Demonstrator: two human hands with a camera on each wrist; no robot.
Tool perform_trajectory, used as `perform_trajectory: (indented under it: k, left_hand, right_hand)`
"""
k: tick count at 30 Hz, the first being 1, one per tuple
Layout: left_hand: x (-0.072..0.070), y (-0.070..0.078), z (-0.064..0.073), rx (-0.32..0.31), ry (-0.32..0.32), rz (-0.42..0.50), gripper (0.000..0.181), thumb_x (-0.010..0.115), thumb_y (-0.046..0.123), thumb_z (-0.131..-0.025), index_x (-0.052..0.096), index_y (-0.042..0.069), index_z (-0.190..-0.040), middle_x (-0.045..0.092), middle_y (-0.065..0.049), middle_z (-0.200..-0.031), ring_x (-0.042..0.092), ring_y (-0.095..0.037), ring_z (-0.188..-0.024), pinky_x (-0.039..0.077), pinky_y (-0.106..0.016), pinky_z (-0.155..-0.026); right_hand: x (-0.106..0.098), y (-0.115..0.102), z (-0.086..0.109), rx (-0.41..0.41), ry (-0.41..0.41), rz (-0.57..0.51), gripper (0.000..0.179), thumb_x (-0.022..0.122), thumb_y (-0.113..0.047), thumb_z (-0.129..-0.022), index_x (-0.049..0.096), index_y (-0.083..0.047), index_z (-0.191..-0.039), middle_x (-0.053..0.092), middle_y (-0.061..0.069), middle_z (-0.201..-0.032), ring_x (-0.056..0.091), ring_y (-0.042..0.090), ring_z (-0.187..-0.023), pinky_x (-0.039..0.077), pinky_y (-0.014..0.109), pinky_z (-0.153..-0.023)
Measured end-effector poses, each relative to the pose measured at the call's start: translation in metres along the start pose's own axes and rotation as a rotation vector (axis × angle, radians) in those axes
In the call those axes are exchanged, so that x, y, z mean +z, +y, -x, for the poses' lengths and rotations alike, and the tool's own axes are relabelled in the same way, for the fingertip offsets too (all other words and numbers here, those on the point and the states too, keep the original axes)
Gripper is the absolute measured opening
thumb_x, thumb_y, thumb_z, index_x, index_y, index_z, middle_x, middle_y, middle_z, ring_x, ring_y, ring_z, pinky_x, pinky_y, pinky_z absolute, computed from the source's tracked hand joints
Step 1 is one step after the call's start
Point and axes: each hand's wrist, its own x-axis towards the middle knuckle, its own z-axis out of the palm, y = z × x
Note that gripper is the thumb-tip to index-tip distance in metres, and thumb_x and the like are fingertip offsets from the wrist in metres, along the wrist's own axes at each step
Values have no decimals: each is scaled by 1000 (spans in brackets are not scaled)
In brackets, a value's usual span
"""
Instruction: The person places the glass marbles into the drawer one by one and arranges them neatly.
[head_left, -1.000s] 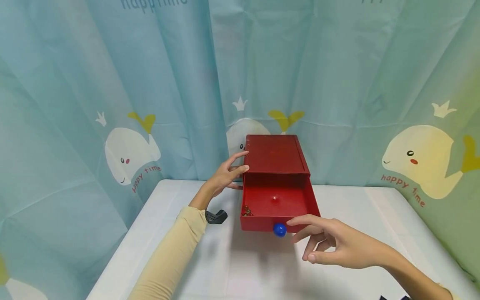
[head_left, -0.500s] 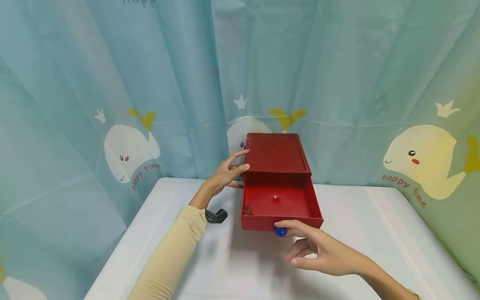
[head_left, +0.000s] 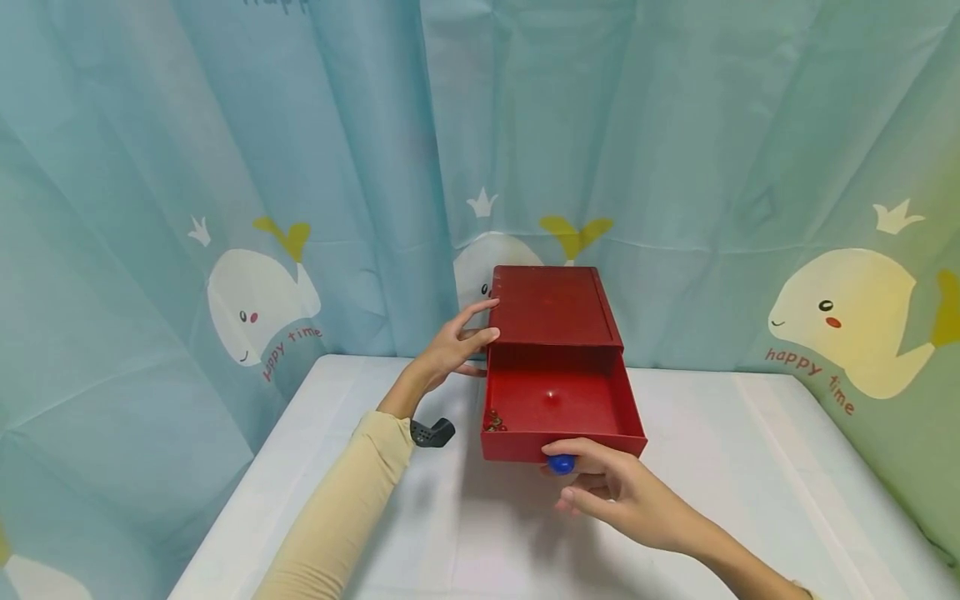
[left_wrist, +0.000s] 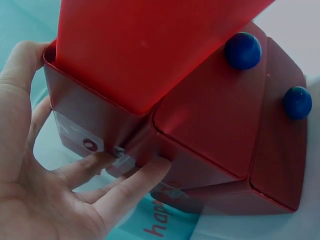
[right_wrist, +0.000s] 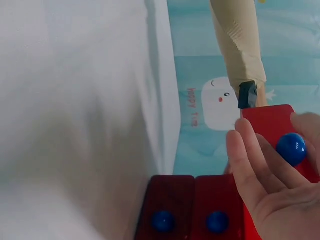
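A red drawer cabinet (head_left: 555, 308) stands on the white table, its top drawer (head_left: 555, 448) pulled far out. My left hand (head_left: 447, 350) braces the cabinet's left side, and the left wrist view shows its fairly straight fingers (left_wrist: 137, 187) against the side wall. At the drawer front, my right hand (head_left: 622, 492) has its index finger over the blue knob (head_left: 561, 463) and another fingertip just below it. In the right wrist view this knob (right_wrist: 291, 149) sits between the fingers. Small brownish-green bits (head_left: 494, 421) lie in the drawer's front left corner, too small to identify.
Two lower drawers with blue knobs (left_wrist: 243, 50) are shut under the top one. A pale blue curtain with whale prints (head_left: 270, 300) hangs behind the table. White table surface (head_left: 720, 450) extends to the right of the cabinet.
My right hand has moved left from beside the knob onto it, its index finger now over the top. The left hand keeps its place, and the drawer stays about as far out.
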Motion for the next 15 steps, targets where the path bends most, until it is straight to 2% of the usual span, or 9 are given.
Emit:
perform_trajectory:
  k: [6, 15]
  left_hand:
    - [1, -1, 0, 3, 7, 1, 58, 65, 37, -99, 44, 41, -153, 54, -16, -146, 55, -38, -131, 58, -58, -88]
    - [1, 0, 1, 5, 8, 1, 57, 65, 36, -100, 44, 41, -153, 55, -16, -146, 54, -37, -132, 60, -55, -85]
  right_hand:
    - [6, 3, -3, 2, 87, 54, 36, 61, -4, -102, 58, -9, -137, 75, 6, -105, 74, 19, -78, 61, 35, -76]
    - [10, 4, -4, 8, 121, 53, 33, 61, -4, -102, 60, -9, -135, 74, 6, -117, 75, 19, -80, 62, 35, -76]
